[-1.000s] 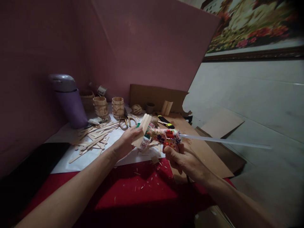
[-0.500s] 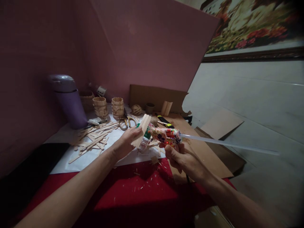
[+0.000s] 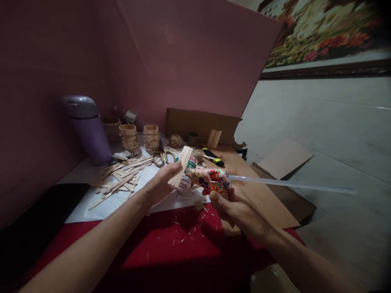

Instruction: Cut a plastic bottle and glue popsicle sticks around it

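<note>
My left hand (image 3: pixel 163 181) is closed around a short row of pale wooden craft sticks (image 3: pixel 181 167), thumb on their near side. Right behind the sticks is a clear plastic bottle (image 3: pixel 185 184) with a green and white label. I cannot tell whether the sticks are stuck to it or how my fingers grip it. My right hand (image 3: pixel 233 205) grips a flower-patterned glue gun (image 3: pixel 209 179), its small red light on. The nozzle points left, close to the bottle and the sticks' right edge. A long translucent glue stick (image 3: pixel 290 184) juts from its rear.
Loose craft sticks (image 3: pixel 117 181) lie piled on white paper at the left. Behind are a purple flask (image 3: pixel 90 132), two stick-covered cups (image 3: pixel 151 138), scissors (image 3: pixel 163 158), a twine ball (image 3: pixel 175 141) and a black-yellow cutter (image 3: pixel 213 157). Brown cardboard (image 3: pixel 259 191) lies at the right.
My right hand and the glue gun have shifted slightly left and down, so more of the bottle's label shows above the gun. My left hand has barely moved.
</note>
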The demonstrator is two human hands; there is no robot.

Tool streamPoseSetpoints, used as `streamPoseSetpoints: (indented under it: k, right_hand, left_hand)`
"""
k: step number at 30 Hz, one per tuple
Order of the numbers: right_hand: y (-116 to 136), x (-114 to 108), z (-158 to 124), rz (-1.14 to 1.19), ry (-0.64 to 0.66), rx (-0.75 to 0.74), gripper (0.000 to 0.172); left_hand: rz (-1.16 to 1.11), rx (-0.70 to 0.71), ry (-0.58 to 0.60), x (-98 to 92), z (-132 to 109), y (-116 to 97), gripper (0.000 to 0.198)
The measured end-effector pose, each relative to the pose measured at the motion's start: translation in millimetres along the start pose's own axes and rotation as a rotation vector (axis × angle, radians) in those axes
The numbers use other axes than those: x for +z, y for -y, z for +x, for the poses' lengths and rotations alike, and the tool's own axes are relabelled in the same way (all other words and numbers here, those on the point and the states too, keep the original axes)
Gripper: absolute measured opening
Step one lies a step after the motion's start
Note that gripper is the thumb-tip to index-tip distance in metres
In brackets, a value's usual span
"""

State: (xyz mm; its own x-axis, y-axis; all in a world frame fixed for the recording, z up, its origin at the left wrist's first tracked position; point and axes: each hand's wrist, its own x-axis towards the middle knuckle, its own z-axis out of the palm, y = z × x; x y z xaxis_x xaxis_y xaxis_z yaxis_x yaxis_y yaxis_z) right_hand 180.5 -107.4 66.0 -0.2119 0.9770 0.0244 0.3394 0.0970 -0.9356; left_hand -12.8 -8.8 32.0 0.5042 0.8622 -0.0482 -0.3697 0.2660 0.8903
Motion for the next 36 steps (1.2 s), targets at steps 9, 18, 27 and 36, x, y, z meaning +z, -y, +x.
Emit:
streamPoseSetpoints:
  k: [9,18,27,36]
  right_hand:
    - [-2.6,-1.8,1.6,-0.04,0.008,0.014,0.06]
    - [-0.3,-3.2,1.1,-0.084,0.014,0.016,0.06]
    - [2.1,-2.9,0.0,-0.077,-0.021,0.013,0.059]
    - [-5.1,-2.3,2.6,-0.046,-0.033,0.024,0.059]
  left_hand:
    - [0.007,0.001,-0.041,1.2,-1.2,-0.7,0.047]
    - [0.002,0.003,-0.024,-1.5,-0.2,1.3,0.047]
    - [-0.008,0.036,0.042,-1.7,-0.5,2.7,0.038]
    - [-0.015,0.029,0.044,-5.2,1.8,4.6,0.043]
